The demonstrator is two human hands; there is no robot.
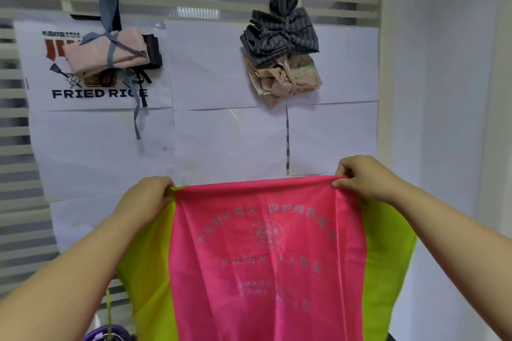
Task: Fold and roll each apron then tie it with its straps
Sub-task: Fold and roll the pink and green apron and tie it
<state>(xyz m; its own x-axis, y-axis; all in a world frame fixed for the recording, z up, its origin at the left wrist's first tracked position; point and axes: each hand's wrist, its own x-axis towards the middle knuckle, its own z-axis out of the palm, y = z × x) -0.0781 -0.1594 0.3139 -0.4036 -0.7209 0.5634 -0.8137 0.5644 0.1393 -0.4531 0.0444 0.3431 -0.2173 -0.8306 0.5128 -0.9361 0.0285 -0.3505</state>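
Pink apron point(266, 257) hangs below the wall bundles, its top corners pinched by left hand point(146, 196) and right hand point(360, 177)

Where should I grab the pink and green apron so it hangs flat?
Pinch the top edge of the pink and green apron at both ends of the pink panel, coming in from the outer sides, as the left hand and right hand do. It is thin, limp cloth; stretched along that straight edge, it hangs smooth.
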